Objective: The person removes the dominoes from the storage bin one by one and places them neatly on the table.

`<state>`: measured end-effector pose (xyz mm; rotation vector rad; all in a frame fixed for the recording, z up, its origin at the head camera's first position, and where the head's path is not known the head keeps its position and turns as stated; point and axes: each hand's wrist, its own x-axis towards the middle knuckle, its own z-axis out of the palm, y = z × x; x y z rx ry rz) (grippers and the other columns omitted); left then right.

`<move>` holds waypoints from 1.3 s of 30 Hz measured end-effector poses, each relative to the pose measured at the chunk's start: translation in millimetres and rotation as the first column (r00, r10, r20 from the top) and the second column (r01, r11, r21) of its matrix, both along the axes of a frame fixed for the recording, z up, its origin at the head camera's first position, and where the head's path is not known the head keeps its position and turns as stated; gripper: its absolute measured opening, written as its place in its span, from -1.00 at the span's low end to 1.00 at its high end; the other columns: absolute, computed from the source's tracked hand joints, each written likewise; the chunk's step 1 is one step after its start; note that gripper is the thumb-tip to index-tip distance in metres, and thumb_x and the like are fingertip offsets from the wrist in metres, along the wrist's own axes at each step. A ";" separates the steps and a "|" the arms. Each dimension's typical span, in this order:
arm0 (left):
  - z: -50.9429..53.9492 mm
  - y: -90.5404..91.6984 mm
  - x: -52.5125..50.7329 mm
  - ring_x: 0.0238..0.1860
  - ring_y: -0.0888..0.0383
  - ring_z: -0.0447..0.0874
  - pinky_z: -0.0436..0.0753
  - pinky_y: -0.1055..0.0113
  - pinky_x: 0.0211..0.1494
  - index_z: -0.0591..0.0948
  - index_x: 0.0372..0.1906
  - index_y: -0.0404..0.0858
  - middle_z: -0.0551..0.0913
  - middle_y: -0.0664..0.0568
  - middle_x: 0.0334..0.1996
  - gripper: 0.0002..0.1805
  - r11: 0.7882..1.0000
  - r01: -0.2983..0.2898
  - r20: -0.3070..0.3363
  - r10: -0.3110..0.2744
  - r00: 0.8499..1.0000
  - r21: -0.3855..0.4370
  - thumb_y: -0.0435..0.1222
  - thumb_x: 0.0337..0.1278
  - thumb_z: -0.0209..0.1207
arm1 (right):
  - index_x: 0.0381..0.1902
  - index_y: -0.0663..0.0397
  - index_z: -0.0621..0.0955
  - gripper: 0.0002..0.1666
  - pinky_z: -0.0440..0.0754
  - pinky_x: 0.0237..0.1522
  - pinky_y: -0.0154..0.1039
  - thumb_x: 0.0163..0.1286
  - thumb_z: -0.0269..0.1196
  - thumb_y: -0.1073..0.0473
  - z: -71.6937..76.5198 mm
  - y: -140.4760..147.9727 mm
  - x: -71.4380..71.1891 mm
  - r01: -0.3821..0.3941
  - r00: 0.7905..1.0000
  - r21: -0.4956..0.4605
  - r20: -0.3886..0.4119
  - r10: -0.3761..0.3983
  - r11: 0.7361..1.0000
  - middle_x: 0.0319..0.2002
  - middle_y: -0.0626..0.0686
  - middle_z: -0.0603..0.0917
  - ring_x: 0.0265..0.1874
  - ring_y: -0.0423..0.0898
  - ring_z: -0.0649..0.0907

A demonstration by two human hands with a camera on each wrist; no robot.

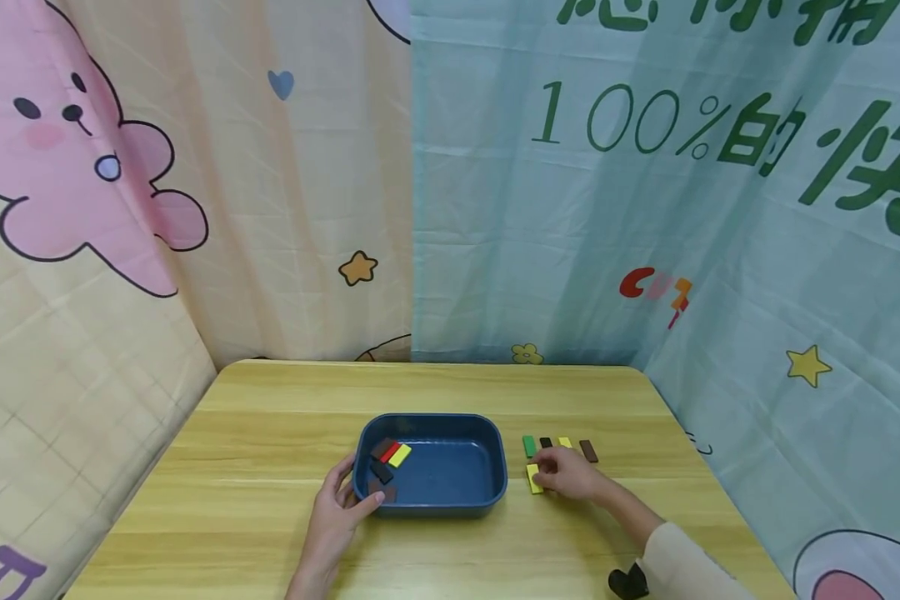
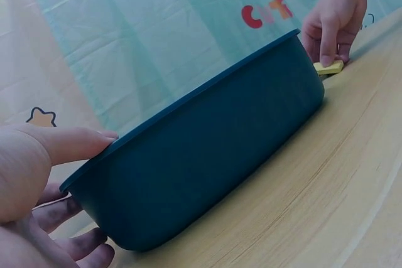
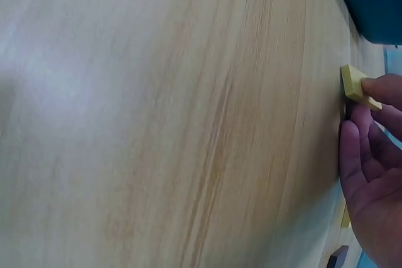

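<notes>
My left hand (image 1: 332, 517) holds the near left corner of a dark blue plastic basin (image 1: 450, 508), thumb over the rim and fingers against the outer wall. Inside the basin, at its left, lie several small flat blocks: a red block (image 1: 389, 452), a yellow one, black and brown ones. To the right of the basin, my right hand (image 1: 566, 473) pinches a yellow block (image 1: 534, 478) at the tabletop. The right wrist view shows that yellow block (image 3: 356, 85) tilted, with the thumb on it.
Beyond my right hand a green block (image 1: 529, 446), a black block (image 1: 546, 442), another yellow block (image 1: 565, 442) and a brown block (image 1: 588, 451) lie in a row on the wooden table (image 1: 270, 433). Printed curtains (image 1: 487, 250) hang behind the table's far edge.
</notes>
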<state>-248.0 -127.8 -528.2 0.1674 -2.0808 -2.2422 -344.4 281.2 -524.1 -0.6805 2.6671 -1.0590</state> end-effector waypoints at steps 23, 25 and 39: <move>-4.2 -0.4 1.3 0.41 -0.25 0.38 0.59 0.48 0.10 0.19 0.58 -0.32 0.18 -0.28 0.54 -0.09 1.000 0.012 -0.005 -0.012 1.000 0.024 -0.52 0.19 0.39 | -0.14 0.16 0.68 -0.84 0.54 -0.47 -0.31 0.34 0.37 0.37 -5.2 -5.5 6.7 0.104 0.995 -0.029 0.010 -0.104 0.994 -0.39 -0.04 0.56 -0.42 -0.12 0.54; -4.7 -0.3 0.7 0.40 -0.24 0.39 0.60 0.49 0.08 0.19 0.58 -0.31 0.18 -0.27 0.54 -0.09 1.000 0.009 -0.006 -0.009 1.000 0.030 -0.52 0.19 0.39 | -0.13 0.18 0.68 -0.84 0.55 -0.48 -0.30 0.34 0.35 0.37 -2.0 -6.1 7.2 0.109 0.994 -0.039 0.018 -0.108 0.993 -0.38 -0.04 0.57 -0.44 -0.12 0.55; -5.3 -0.1 0.7 0.41 -0.23 0.39 0.61 0.50 0.06 0.20 0.57 -0.30 0.18 -0.26 0.54 -0.10 0.999 0.007 0.003 -0.007 1.000 0.042 -0.53 0.19 0.39 | -0.08 0.24 0.68 -0.83 0.55 -0.35 -0.27 0.39 0.33 0.31 23.8 -6.7 -2.1 0.020 1.000 -0.007 0.003 -0.020 1.000 -0.35 -0.07 0.63 -0.38 -0.12 0.56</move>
